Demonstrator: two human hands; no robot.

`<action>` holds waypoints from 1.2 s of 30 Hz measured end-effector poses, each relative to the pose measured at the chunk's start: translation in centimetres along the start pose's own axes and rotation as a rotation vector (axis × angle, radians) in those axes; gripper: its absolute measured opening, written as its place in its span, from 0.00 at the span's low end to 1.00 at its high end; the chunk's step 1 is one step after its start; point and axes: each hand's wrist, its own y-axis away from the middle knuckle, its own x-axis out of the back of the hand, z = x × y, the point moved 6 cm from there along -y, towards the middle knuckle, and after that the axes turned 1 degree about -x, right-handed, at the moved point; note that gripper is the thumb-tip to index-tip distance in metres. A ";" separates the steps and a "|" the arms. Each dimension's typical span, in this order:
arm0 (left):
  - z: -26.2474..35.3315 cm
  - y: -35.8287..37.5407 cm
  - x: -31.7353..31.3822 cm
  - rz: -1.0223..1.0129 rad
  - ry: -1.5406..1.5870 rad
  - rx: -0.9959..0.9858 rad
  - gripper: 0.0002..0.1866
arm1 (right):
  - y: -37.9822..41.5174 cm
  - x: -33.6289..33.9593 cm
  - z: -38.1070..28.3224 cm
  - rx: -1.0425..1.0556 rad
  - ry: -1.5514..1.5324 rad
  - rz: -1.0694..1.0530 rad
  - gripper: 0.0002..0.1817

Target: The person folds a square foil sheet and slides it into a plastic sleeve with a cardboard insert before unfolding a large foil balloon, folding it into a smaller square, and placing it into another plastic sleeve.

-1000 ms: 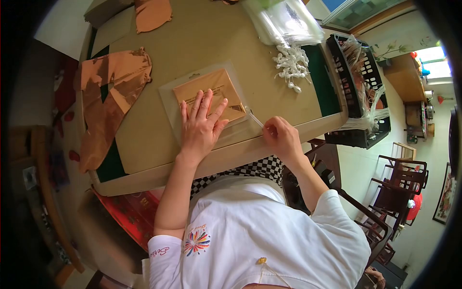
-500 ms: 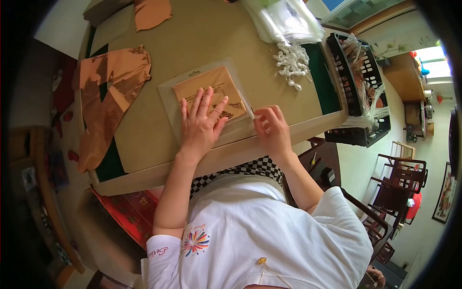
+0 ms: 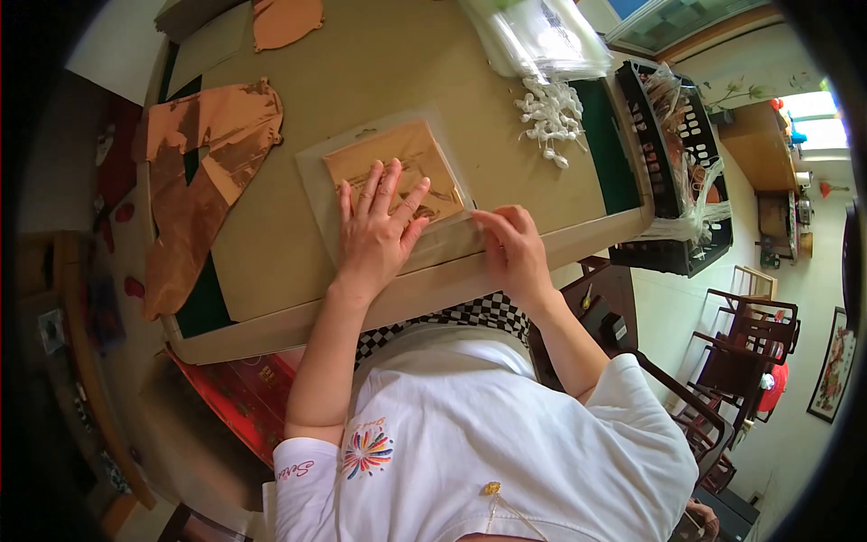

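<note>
A clear plastic bag [image 3: 313, 185] with a hang hole lies near the table's front edge. Inside it is a folded rose-gold foil sheet [image 3: 411, 144] bearing dark print. My left hand [image 3: 375, 230] rests flat on the packet, fingers spread, covering part of the print. At the bag's lower right corner, my right hand [image 3: 517, 242] has thumb and forefinger pinched together on the plastic edge; the exact bit gripped is small and partly hidden. Left of the bag, a large rose-gold foil balloon [image 3: 239, 122] lies flat and uninflated.
Another rose-gold foil piece [image 3: 284, 20] lies at the far edge. A stack of clear bags [image 3: 542, 41] and a pile of small white pieces with thin stems [image 3: 553, 113] sit at the back right. A black crate [image 3: 646, 135] with plastic stands beyond the table's right edge.
My right hand has shifted slightly down at the bag's corner, fingers still pinched. The left hand stays flat on the packet.
</note>
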 end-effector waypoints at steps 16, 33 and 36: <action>-0.2 0.2 -0.5 -0.046 0.005 -0.002 0.32 | -8.4 -1.9 1.7 -0.338 0.053 -0.148 0.15; 3.3 -0.7 5.2 0.265 0.068 -0.060 0.20 | -2.9 -2.5 4.0 -0.663 -0.824 -0.366 0.07; 6.5 -1.1 3.9 0.202 0.122 -0.144 0.09 | -2.8 -2.9 4.2 -0.653 -0.859 -0.320 0.07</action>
